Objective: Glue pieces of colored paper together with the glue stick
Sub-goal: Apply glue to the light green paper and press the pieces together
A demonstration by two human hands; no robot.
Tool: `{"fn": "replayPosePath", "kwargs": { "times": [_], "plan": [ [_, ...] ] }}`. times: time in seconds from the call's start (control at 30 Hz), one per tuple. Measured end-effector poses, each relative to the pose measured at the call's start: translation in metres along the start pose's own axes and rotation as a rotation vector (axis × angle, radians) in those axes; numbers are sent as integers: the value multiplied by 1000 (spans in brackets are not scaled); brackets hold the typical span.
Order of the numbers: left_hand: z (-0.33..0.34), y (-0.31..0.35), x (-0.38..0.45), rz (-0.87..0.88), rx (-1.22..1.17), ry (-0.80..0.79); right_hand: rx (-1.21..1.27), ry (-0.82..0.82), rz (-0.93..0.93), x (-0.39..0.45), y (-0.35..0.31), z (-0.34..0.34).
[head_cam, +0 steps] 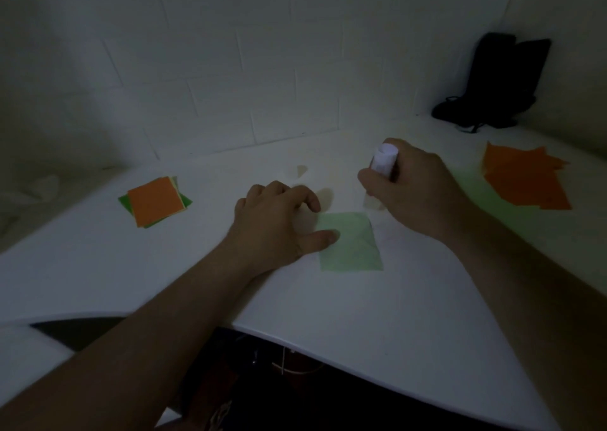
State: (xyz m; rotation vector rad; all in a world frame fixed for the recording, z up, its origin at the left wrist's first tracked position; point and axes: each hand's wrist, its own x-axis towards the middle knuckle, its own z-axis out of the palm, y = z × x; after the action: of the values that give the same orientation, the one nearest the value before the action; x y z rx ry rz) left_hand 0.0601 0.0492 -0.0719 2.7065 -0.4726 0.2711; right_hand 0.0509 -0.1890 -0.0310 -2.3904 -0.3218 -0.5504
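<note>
1. Your right hand is curling its fingers around the glue stick, a white cylinder standing nearly upright, its lower end just beyond the far right corner of the pale green paper square (whether the tip is touching the bench I cannot tell).
2. Your left hand is lying on the white bench with fingers loosely bent and gripping nothing; its thumb tip is pressing the left edge of that green square.
3. The green square, one thin matte sheet, is lying flat near the middle of the bench, between your two hands.
4. One neat stack of squares is sitting toward the bench's left edge, orange on top, green and pale yellow edges showing beneath.
5. One loose heap of orange sheets is fanning out toward the right edge, corners jutting.
6. One black fabric bag is leaning in the far right corner against the tiled wall.
</note>
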Motion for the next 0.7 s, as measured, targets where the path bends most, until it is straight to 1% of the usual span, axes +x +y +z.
{"fn": "replayPosePath", "kwargs": {
  "times": [0.07,0.17,0.43,0.7],
  "plan": [
    [0,0,0,3,0,-6,99,-12,23,0,-8,7],
    [0,2,-1,4,14,1,207,-76,23,-2,-17,21],
    [0,2,-2,3,24,12,175,-172,7,-5,-15,33],
    [-4,6,-2,-23,11,-14,137,-183,-27,-4,-21,35]
  ]
}}
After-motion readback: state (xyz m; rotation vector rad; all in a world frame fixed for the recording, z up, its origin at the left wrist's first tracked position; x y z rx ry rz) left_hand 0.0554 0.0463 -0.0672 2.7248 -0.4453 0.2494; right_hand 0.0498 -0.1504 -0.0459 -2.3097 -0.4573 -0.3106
